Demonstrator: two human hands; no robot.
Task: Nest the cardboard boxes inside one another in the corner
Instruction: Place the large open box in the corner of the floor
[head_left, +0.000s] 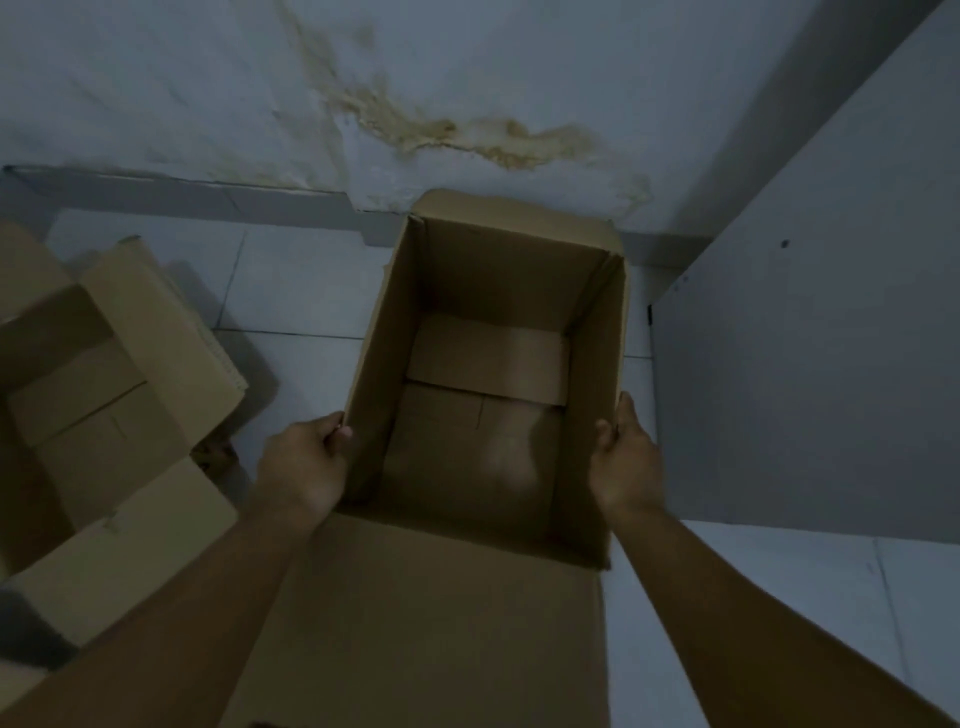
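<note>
A pale painted wall (519, 62) carries a yellow-brown water stain (467, 135). Below lies a white tiled floor (296, 291). A plain grey panel (831, 338) stands at right.

The single head camera looked steeply down, close above the pale tiled floor (291, 291), facing the far stained white wall (519, 78).

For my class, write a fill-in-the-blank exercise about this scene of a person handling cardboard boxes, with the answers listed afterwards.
1. The left hand and right hand grip the open box by its two ____ walls.
2. Inside, this box is ____.
3. A second open box sits to the person's ____.
4. The wall behind the boxes bears a brownish ____.

Answers: side; empty; left; stain
</note>
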